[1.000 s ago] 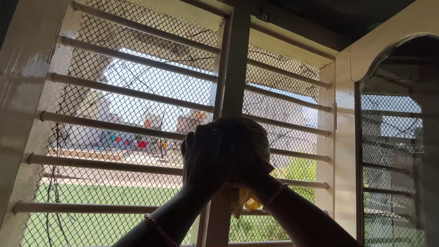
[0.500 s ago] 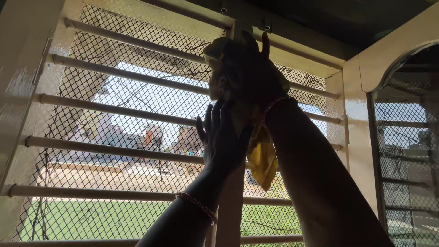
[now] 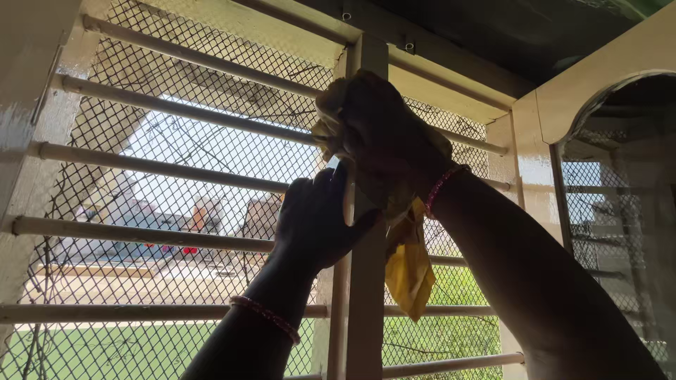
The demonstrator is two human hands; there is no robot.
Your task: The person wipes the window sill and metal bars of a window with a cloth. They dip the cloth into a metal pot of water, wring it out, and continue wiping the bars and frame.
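At the far left the window frame (image 3: pixel 28 119) rises pale and glossy, and cream bars (image 3: pixel 162 162) run across wire mesh (image 3: pixel 211 204) toward the middle. The left hand (image 3: pixel 313 222) is on the central post (image 3: pixel 366 281), fingers (image 3: pixel 331 179) curled round its left edge and the thumb hooked across its face, gripping the post itself. Just above and to the right, the right hand (image 3: pixel 380 134) is clenched on a yellow cloth (image 3: pixel 408 271), pressing the wad against the post near the top while a loose tail hangs down beside the wrist.

The wiping looks best done with long strokes along the post, the left hand steadying it, and the cloth kept bunched so the tail does not snag on the mesh. Folding to a fresh face would help where dirt gathers at the bar joints.

Both hands are in silhouette against the bright outdoors, so the right hand's fingertips and the part of the cloth under the palm are hard to make out. At the right, the arched shutter (image 3: pixel 620 211) is cut off by the edge.
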